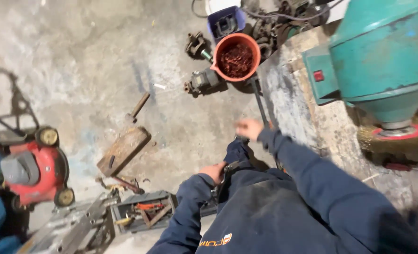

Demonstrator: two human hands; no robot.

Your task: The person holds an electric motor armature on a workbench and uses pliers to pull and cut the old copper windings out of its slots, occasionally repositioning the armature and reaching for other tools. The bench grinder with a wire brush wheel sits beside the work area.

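I look down at a concrete workshop floor; my left hand is closed on a small dark tool at my hip, near centre frame. My right hand, blurred at one o'clock, fingers unclear, hovers by a thin black rod below an orange bucket. I judge this a reaching step; next needs a steady grasp.
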